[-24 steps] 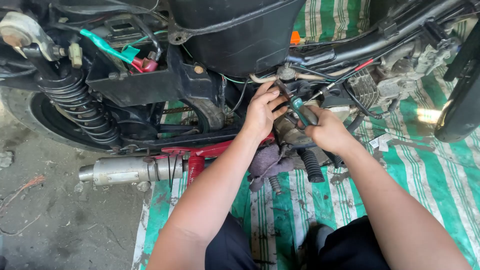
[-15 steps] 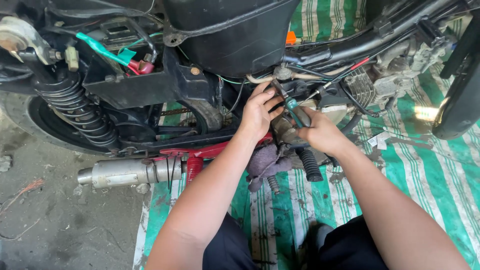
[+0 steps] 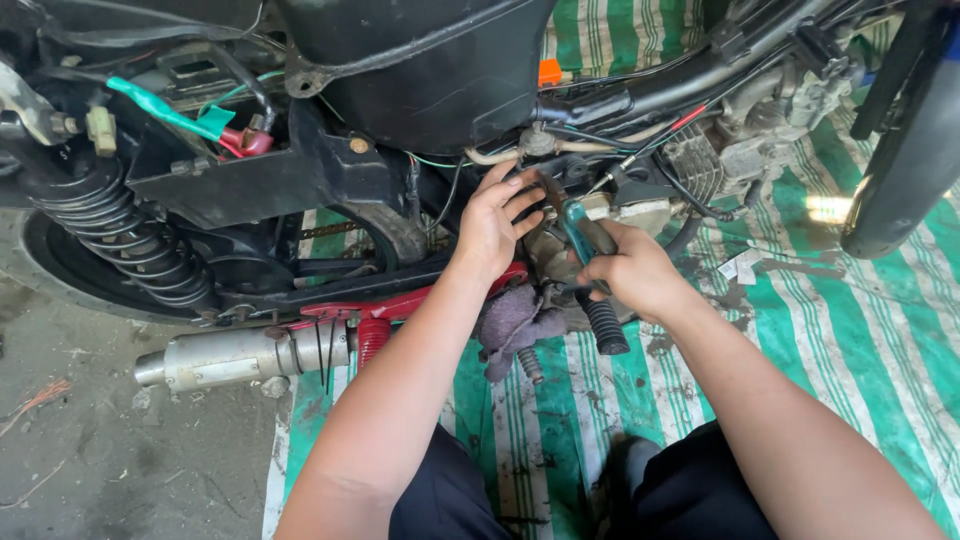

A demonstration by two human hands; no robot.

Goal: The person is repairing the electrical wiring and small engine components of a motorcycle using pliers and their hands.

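Green-handled slim metal tool [image 3: 578, 226]: gripped in closed right hand [image 3: 632, 275], tip at the motorcycle engine's grimy mid-section [image 3: 552, 255]. Left hand [image 3: 492, 222], fingers spread open, steadies that part. Fastener work appears underway; continuing calls for firm alignment.

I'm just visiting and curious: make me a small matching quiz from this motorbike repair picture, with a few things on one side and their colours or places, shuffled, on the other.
Things:
1. tool in the right hand
2. exhaust pipe
3. rag
4. left hand

Colours or places:
A. silver metal, lying low beside the rear wheel
B. fingers spread against the engine parts
C. teal handle
D. greyish purple, hanging below the engine, above the striped tarp

Pairs: 1-C, 2-A, 3-D, 4-B
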